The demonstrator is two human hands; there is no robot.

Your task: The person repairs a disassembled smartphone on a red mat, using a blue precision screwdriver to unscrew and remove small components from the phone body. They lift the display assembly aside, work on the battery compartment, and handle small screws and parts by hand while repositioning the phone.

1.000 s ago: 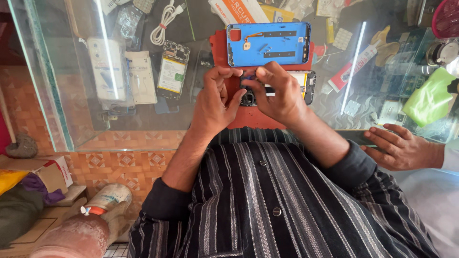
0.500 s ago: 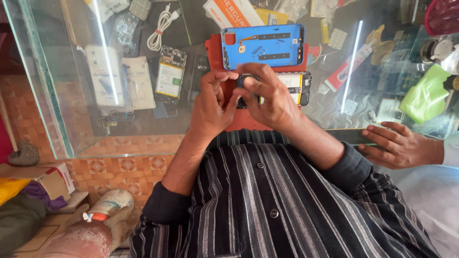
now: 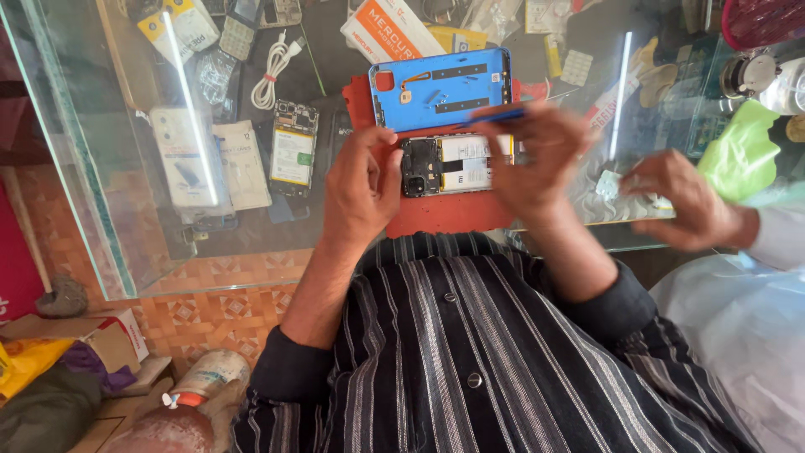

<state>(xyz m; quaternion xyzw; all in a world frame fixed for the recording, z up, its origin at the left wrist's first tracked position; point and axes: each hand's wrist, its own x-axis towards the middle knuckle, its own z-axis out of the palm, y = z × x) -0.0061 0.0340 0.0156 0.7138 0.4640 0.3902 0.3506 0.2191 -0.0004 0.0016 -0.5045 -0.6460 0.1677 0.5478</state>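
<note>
The right hand [image 3: 537, 159] has lifted off the opened black phone [image 3: 453, 164], now pinching a thin blue tool [image 3: 490, 117]; the left hand [image 3: 362, 189], fingers curled, still steadies the phone's edge.

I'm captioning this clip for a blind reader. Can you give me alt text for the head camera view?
Seen from above, a person's left hand steadies an opened phone on a red mat on a glass counter, while the right hand holds a thin blue tool above it. A blue back cover lies beyond; another person's hand rests at right.
</note>
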